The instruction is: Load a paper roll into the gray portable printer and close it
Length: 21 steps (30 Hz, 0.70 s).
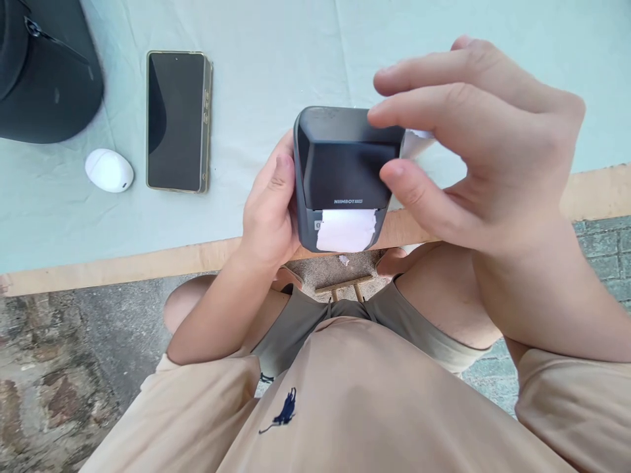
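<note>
Hands around a dark label printer [345,164] at the counter [296,46] edge.
Left hand [269,210] grasps its side; right hand [473,144], fingers loosely apart, touches its top corner; white paper [346,230] protrudes.

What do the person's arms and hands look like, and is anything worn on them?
Both hands, the left hand and the right hand, are bare: no gloves, rings or watch show. The forearms are bare too. Short beige sleeves end near the elbows, part of a shirt with a small dark embroidered logo.
</note>
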Available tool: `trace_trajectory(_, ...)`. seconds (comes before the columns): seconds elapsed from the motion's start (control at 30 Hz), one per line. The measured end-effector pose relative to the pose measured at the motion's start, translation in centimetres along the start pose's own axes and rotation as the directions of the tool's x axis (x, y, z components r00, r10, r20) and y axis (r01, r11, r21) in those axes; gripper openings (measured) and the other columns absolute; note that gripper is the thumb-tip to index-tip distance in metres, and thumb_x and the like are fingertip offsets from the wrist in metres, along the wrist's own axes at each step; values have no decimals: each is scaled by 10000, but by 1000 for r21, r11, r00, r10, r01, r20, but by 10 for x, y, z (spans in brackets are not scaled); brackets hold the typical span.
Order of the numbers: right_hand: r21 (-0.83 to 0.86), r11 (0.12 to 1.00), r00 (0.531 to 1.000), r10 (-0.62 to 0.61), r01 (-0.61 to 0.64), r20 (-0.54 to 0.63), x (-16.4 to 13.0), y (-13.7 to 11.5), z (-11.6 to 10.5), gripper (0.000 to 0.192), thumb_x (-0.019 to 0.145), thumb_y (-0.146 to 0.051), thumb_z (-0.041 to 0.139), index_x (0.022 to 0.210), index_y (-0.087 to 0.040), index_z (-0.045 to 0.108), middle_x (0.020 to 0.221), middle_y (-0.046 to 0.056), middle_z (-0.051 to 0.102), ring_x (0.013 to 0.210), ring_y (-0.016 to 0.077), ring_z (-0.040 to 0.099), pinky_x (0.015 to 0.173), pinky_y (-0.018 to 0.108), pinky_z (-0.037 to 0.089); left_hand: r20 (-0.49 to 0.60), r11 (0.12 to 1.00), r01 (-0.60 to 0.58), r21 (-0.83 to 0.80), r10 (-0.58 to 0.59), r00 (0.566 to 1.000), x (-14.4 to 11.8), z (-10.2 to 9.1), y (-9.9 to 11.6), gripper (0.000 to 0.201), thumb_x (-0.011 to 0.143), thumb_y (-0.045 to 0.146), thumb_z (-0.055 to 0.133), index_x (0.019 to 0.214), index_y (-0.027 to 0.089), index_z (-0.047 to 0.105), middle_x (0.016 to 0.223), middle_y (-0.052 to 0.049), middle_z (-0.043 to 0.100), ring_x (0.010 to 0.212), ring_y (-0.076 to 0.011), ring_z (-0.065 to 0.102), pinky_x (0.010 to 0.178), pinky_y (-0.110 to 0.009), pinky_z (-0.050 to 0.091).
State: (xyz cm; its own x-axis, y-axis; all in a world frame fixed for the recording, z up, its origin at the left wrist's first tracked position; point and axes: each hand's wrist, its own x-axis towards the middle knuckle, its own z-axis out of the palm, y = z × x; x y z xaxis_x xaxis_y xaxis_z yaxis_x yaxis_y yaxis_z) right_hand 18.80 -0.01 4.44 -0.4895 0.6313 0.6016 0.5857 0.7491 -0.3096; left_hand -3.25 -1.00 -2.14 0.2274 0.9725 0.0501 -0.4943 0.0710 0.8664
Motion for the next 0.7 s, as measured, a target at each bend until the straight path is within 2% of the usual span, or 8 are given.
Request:
trace_trajectory(0.13,-25,999,973,28,-23,228,2,-8,-6,463,1070,-487,578,1448,-220,591,1524,74,673,1367,232,716,1216,454,572,-35,998,35,44,-34,999,-2,7,9,449,1108,582,517,1248,222,746,1162,-37,769,1273,-289,711,1192,-480,556)
trace_trajectory(0.2,-25,999,954,49,-43,295,4,-10,-9,518,1084,-508,556,1501,-201,555,1590,92,620,1447,243,668,1219,454,568,-47,999,33,38,-31,998,-3,11,13,417,1133,532,503,1199,202,750,1154,-29,759,1271,-256,723,1216,-456,551)
trace_trajectory(0.33,0,997,945,72,-76,319,8,-11,-10,548,1081,-532,548,1536,-227,533,1637,57,579,1509,239,620,1261,461,556,-59,999,-33,6,34,998,-1,12,12,366,1125,512,548,1121,216,763,1110,-16,769,1194,-222,735,1235,-438,552)
trace_trajectory(0.47,35,995,944,80,-96,321,15,-11,-10,535,1063,-519,591,1516,-237,548,1606,52,603,1488,221,623,1257,424,562,-81,997,-56,50,60,995,1,10,9,331,1075,555,623,1088,264,778,1066,-21,771,1109,-237,717,1205,-441,565)
trace_trajectory(0.57,55,996,954,47,-66,297,18,-10,-10,501,1040,-483,643,1480,-256,567,1548,31,635,1406,191,661,1168,363,601,-89,997,-42,59,47,995,1,9,10,332,1060,567,631,1041,275,787,1052,-40,762,1168,-279,702,1215,-476,545)
trace_trajectory(0.7,10,1000,981,-4,2,193,20,-7,-5,441,1033,-516,606,1373,-239,648,1357,63,698,1245,207,700,1046,396,621,-124,1000,9,7,-9,992,1,7,11,286,1056,517,617,1020,290,788,1134,-39,779,1328,-315,657,1290,-516,485)
